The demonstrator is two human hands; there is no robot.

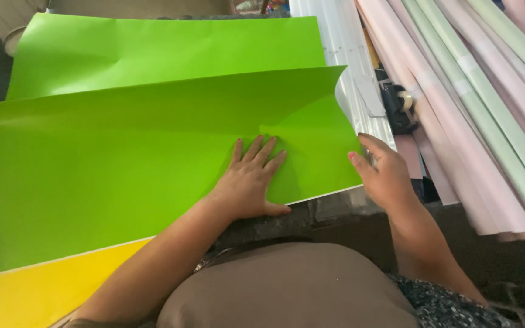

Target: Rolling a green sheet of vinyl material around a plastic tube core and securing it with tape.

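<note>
A large bright green paper sheet [123, 164] lies folded over in front of me, its upper layer curling up at the right. My left hand [250, 182] presses flat on it near the lower right, fingers spread. My right hand [384, 173] pinches the sheet's right edge between thumb and fingers. A second part of green paper [153, 48] shows behind the fold.
A yellow sheet [37, 291] sticks out under the green one at the lower left. Rolls of pale pink and pale green paper [487, 115] lean at the right. A white ribbed strip [347, 61] and a dark tape dispenser [399, 106] lie between.
</note>
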